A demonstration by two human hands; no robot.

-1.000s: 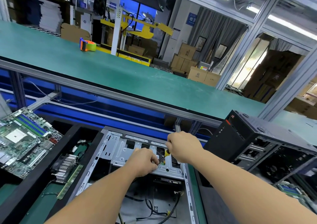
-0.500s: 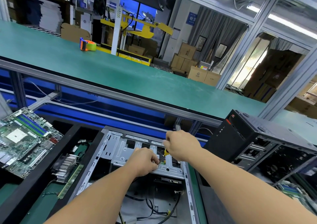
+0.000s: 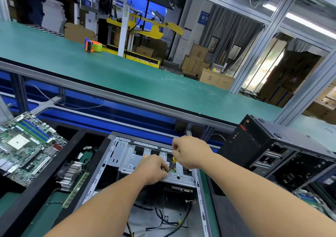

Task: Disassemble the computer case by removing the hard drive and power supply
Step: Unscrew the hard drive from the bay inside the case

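Pinching something small at the drive bracket [image 3: 127, 156], my left hand [image 3: 151, 169] steadies the tip while my right hand [image 3: 189, 152] wraps the screwdriver [image 3: 174, 159] handle. I judge I'm unscrewing the bracket inside the open case [image 3: 199, 191]; next, steady turning. Beyond sits the green bench [image 3: 127, 73].

The right hand [image 3: 190, 152] conceals most of the yellow screwdriver [image 3: 175, 159], its tip indiscernible beside the left hand [image 3: 151, 168]; the second case [image 3: 283, 151] is cut off at right.

My open case [image 3: 125, 156] shows bare, dull-silver sheet metal. The bench top [image 3: 127, 76] looks matt green; the neighbouring tower [image 3: 254, 140] matt black plastic.
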